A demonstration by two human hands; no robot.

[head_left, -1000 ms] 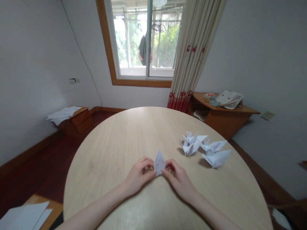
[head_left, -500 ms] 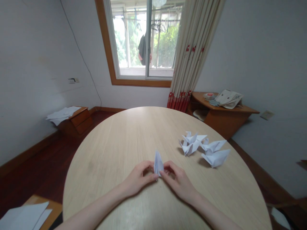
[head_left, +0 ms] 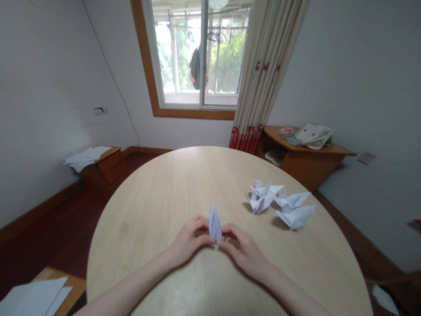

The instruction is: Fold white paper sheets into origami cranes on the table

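Observation:
A small folded white paper piece stands upright between my two hands, just above the round light-wood table. My left hand pinches its lower left side with curled fingers. My right hand pinches the lower right side, thumb and fingers pressed together on the paper. Both forearms reach in from the bottom edge.
Several finished white folded paper figures lie on the table to the right. A low wooden cabinet with papers stands at the left wall, a corner shelf with a bag at the right. Loose white sheets lie at bottom left.
The paper piece has been pressed narrower, its two flaps brought together, and my hands have closed in toward each other around it.

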